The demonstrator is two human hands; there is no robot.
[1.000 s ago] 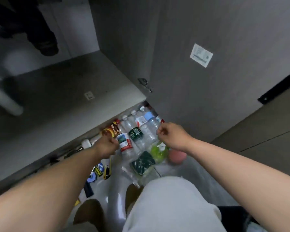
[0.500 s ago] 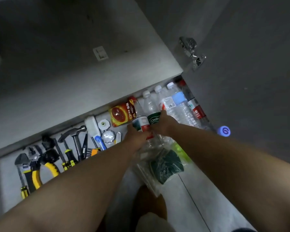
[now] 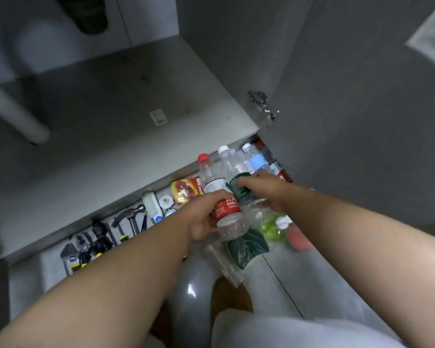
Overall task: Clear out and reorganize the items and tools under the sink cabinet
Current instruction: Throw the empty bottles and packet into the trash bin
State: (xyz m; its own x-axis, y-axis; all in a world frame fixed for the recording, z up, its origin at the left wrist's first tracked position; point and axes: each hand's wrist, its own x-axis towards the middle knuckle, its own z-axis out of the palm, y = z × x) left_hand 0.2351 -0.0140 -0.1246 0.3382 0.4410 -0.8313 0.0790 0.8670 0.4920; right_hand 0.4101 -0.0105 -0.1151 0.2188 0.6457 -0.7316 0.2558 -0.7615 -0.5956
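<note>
Before cabinet (image 3: 126, 146): left hand (image 3: 199, 219) grips clear red-labelled bottle (image 3: 227, 209); right hand (image 3: 266, 192) grips green-labelled bottle (image 3: 238, 182).

Tools (image 3: 128, 217) and bottles (image 3: 256, 162) on grey floor (image 3: 312, 285)

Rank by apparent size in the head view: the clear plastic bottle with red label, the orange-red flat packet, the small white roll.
1. clear plastic bottle with red label, gripped by the left hand, possibly nearer the camera.
2. orange-red flat packet.
3. small white roll.
</note>
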